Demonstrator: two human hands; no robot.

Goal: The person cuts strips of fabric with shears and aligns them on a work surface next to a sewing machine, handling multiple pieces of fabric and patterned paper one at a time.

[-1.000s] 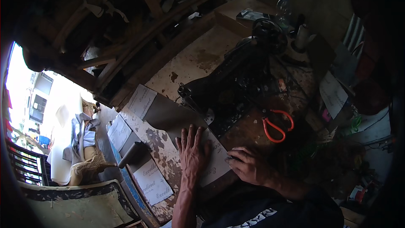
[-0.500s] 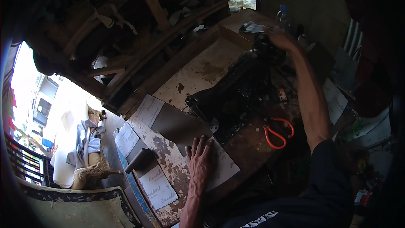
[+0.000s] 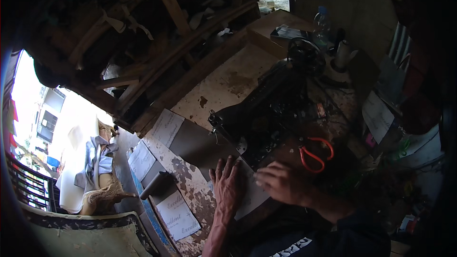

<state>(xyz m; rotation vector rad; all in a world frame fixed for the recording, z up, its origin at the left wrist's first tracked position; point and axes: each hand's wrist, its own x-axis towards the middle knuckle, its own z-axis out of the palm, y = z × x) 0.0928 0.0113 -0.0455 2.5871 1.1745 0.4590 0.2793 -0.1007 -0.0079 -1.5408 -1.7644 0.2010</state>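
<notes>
My left hand [image 3: 225, 183] lies flat, fingers spread, on a grey-brown sheet of material [image 3: 202, 143] with white printed portions at its ends. The sheet's far edge reaches the needle end of a black sewing machine [image 3: 257, 100]. My right hand [image 3: 283, 183] is just right of the left, over the sheet's near white end [image 3: 252, 200]; its fingers stretch loosely leftward, with nothing visible in them. Scissors with orange handles [image 3: 312, 159] lie on the table beyond the right hand. The machine's handwheel [image 3: 307, 56] stands at the far end.
Another printed white and grey piece [image 3: 178, 214], partly rolled, lies along the table's left edge. At the back are a clear bottle [image 3: 322, 26], a thread cone [image 3: 341, 56] and a flat phone-like object [image 3: 289, 32]. A wooden shelf [image 3: 185, 43] with scraps borders the table's far left.
My right hand has left the handwheel and come down toward me, beside the left hand. The left hand stays flat on the sheet.
</notes>
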